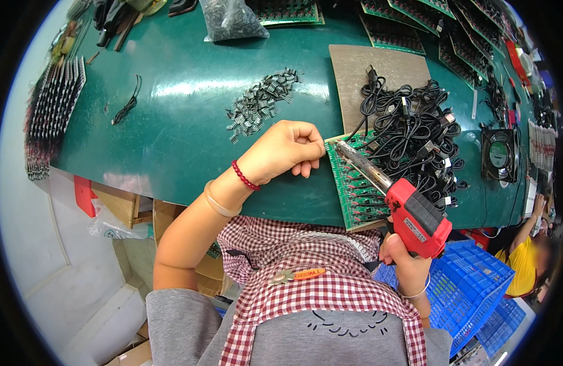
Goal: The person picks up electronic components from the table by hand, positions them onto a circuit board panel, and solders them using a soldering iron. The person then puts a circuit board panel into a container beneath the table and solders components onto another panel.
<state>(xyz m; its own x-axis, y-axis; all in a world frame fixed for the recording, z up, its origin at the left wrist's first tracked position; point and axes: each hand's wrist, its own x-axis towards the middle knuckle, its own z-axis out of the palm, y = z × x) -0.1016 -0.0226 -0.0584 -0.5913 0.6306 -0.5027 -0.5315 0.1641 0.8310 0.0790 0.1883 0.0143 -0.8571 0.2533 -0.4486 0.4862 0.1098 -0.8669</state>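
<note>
On the green table (172, 122), my left hand (287, 149) is curled shut (whether it pinches anything I cannot tell) against the left edge of the green circuit board (355, 195). My right hand (406, 259) clamps the red soldering gun (415, 216), its tip over the board beside the black cables (415, 140).

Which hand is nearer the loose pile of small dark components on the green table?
Left. The left hand rests just below the pile; the right hand grips the red soldering gun well off to the right.
</note>
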